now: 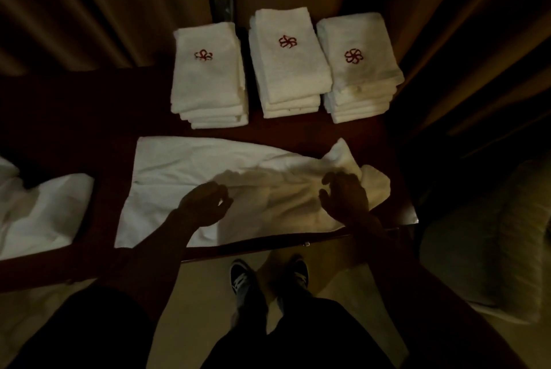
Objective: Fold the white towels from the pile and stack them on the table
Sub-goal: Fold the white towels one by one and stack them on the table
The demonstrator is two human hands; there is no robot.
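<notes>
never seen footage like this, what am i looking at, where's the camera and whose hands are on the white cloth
No machine here: a person wears one wide-angle camera on the head, so this single picture looks down at their own arms. The left hand and right hand both lie on an unfolded white towel, partly bunched, on a dark table. It is too dim to tell whether the fingers pinch the cloth. At the far edge stand folded towels bearing a red emblem: a left stack, a middle stack and a right stack. More loose white cloth lies at the left, and the person's shoes show below.
</notes>
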